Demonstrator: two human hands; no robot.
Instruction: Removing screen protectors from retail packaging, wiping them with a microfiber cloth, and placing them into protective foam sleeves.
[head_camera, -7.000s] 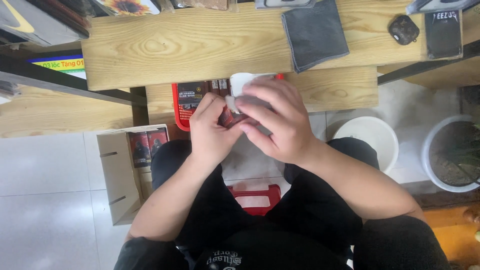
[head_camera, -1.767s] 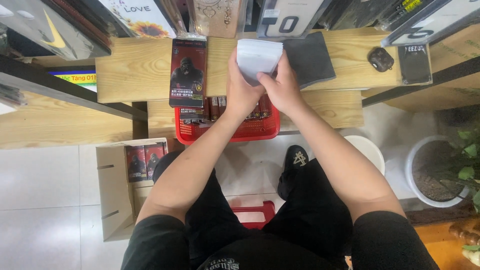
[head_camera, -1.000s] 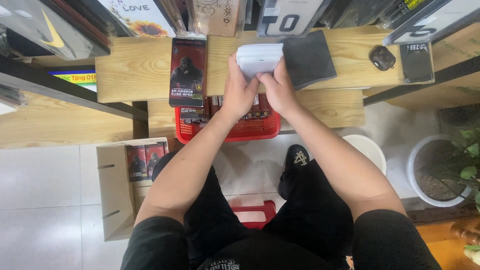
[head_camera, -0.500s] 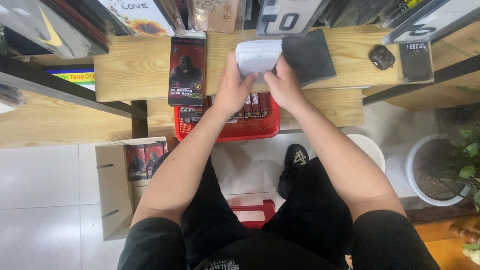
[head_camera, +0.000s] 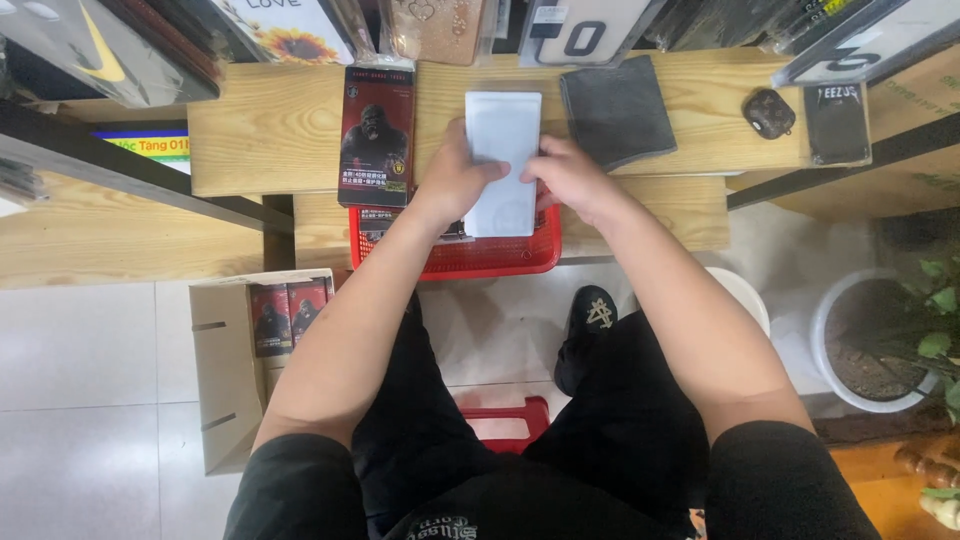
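Note:
A flat white rectangular pack (head_camera: 502, 150) stands lengthwise between both hands, its far end over the wooden shelf (head_camera: 250, 140). My left hand (head_camera: 455, 180) grips its left edge. My right hand (head_camera: 572, 178) holds its right edge near the lower corner. Under the pack and my hands sits a red plastic basket (head_camera: 470, 255) on the lower shelf board. A dark flat box with a gorilla picture (head_camera: 376, 135) lies just left of my left hand. A dark grey cloth (head_camera: 616, 110) lies right of the pack.
A small dark earbud case (head_camera: 768, 112) and a black phone case (head_camera: 836, 122) lie at the shelf's right end. An open cardboard box (head_camera: 235, 370) with more gorilla boxes stands on the floor at left. White pots (head_camera: 850, 340) stand at right. Packaged phone cases hang along the top.
The white pack has turned from lying crosswise to standing lengthwise and has come toward me, over the red basket. Both hands have stayed on its edges.

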